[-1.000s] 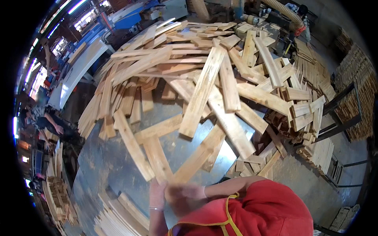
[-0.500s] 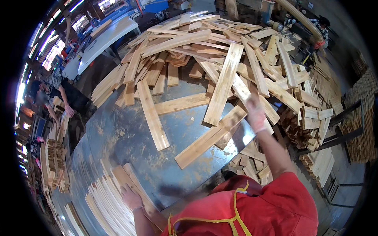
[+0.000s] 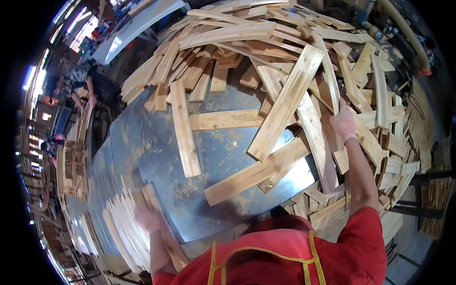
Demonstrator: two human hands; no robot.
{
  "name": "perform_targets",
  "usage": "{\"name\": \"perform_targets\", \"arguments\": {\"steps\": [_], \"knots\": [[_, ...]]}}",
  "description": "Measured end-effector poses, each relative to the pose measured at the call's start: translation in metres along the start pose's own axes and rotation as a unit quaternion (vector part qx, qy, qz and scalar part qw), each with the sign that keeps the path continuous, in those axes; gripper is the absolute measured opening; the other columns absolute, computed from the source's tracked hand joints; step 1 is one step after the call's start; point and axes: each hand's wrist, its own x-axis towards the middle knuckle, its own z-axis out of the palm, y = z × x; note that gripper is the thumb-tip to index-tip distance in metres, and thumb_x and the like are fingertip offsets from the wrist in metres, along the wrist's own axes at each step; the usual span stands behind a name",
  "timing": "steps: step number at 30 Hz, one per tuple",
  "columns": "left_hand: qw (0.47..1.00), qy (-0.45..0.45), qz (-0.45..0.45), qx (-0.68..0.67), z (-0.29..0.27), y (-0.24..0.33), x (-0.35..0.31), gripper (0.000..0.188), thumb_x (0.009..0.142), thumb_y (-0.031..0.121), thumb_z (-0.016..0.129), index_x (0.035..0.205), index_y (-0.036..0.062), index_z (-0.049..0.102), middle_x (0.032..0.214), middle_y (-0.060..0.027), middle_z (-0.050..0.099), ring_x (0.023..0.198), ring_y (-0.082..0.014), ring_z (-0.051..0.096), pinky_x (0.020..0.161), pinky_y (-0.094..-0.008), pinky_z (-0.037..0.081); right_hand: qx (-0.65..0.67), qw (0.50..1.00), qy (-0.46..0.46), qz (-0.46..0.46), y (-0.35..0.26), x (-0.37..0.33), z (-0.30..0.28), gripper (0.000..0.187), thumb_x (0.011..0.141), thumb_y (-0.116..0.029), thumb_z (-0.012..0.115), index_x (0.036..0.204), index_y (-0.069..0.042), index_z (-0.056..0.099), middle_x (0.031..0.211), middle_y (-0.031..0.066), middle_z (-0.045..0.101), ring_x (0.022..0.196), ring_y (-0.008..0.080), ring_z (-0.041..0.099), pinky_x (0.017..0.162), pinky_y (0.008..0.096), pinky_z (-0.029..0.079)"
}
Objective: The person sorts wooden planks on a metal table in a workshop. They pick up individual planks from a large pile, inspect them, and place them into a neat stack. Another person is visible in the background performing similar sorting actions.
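A big heap of pale wooden slats (image 3: 285, 52) covers the far half of a grey metal table (image 3: 142, 142). My right hand (image 3: 343, 122), in a pink glove, reaches out to the right and grips a narrow slat (image 3: 332, 92) in the heap. My left hand (image 3: 148, 219), also gloved and blurred, rests on a slat (image 3: 156, 213) at the top of a neat stack of slats (image 3: 123, 228) at the table's near left edge. Whether its fingers are closed on that slat I cannot tell. Loose slats (image 3: 183, 128) lie flat between the hands.
Another person (image 3: 78, 83) bends over at the far left beside stacked wood (image 3: 71, 161). Short offcuts (image 3: 394, 156) pile up at the right edge. A white bench (image 3: 137, 23) stands beyond the heap at top left. My red apron (image 3: 285, 256) fills the bottom.
My right hand has reached farther up into the heap and closed on a narrow slat. My left hand has shifted along the stack at the near left.
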Motion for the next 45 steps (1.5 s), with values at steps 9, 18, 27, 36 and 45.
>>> {"name": "perform_targets", "arguments": {"steps": [9,18,27,36,45], "knots": [[0.850,-0.025,0.439,-0.291,-0.080,0.277,-0.071,0.108,0.069,0.055,0.087,0.157,0.0088,0.044,0.147,-0.0164,0.054,0.137,-0.0354,0.051,0.116,-0.0500,0.038,0.208,0.957,-0.111,-0.171,-0.031,-0.157,0.061,0.094,0.080,-0.009,0.072,0.164,-0.004,0.032,0.138,0.0256,0.064,0.131,0.0434,0.061,0.116,0.0426,0.045],[0.926,-0.035,0.312,-0.210,-0.112,0.127,-0.100,0.068,0.087,0.027,0.067,0.151,0.0095,0.054,0.121,-0.0133,0.066,0.112,-0.0311,0.065,0.100,-0.0468,0.049,0.359,0.905,-0.226,-0.005,-0.013,-0.206,0.124,0.043,0.091,-0.016,0.070,0.132,-0.007,0.065,0.111,0.0182,0.071,0.098,0.0273,0.072,0.099,0.0451,0.056],[0.707,-0.318,0.001,-0.632,0.011,-0.049,-0.190,0.089,0.083,0.045,0.081,0.156,0.0060,0.047,0.124,-0.0221,0.072,0.114,-0.0309,0.071,0.097,-0.0385,0.055,0.551,0.701,-0.450,0.047,-0.200,-0.462,0.181,0.055,0.090,-0.007,0.069,0.143,-0.001,0.054,0.122,0.0136,0.067,0.111,0.0268,0.067,0.095,0.0420,0.057],[0.778,-0.181,0.245,-0.549,0.062,-0.042,-0.187,0.076,0.094,0.060,0.062,0.145,0.0050,0.052,0.140,-0.0229,0.060,0.129,-0.0439,0.057,0.112,-0.0475,0.045,0.217,0.826,-0.499,-0.146,-0.335,-0.519,0.263,0.061,0.086,-0.015,0.077,0.138,0.002,0.050,0.117,0.0193,0.068,0.102,0.0292,0.067,0.088,0.0399,0.056],[0.945,-0.025,0.060,-0.321,0.077,-0.106,-0.230,0.062,0.082,0.020,0.070,0.142,0.0072,0.059,0.143,-0.0163,0.058,0.141,-0.0408,0.048,0.115,-0.0560,0.040,0.135,0.803,-0.541,-0.210,-0.361,-0.579,0.284,0.064,0.082,-0.027,0.078,0.126,0.010,0.051,0.107,0.0278,0.071,0.098,0.0341,0.071,0.089,0.0430,0.056]]}}
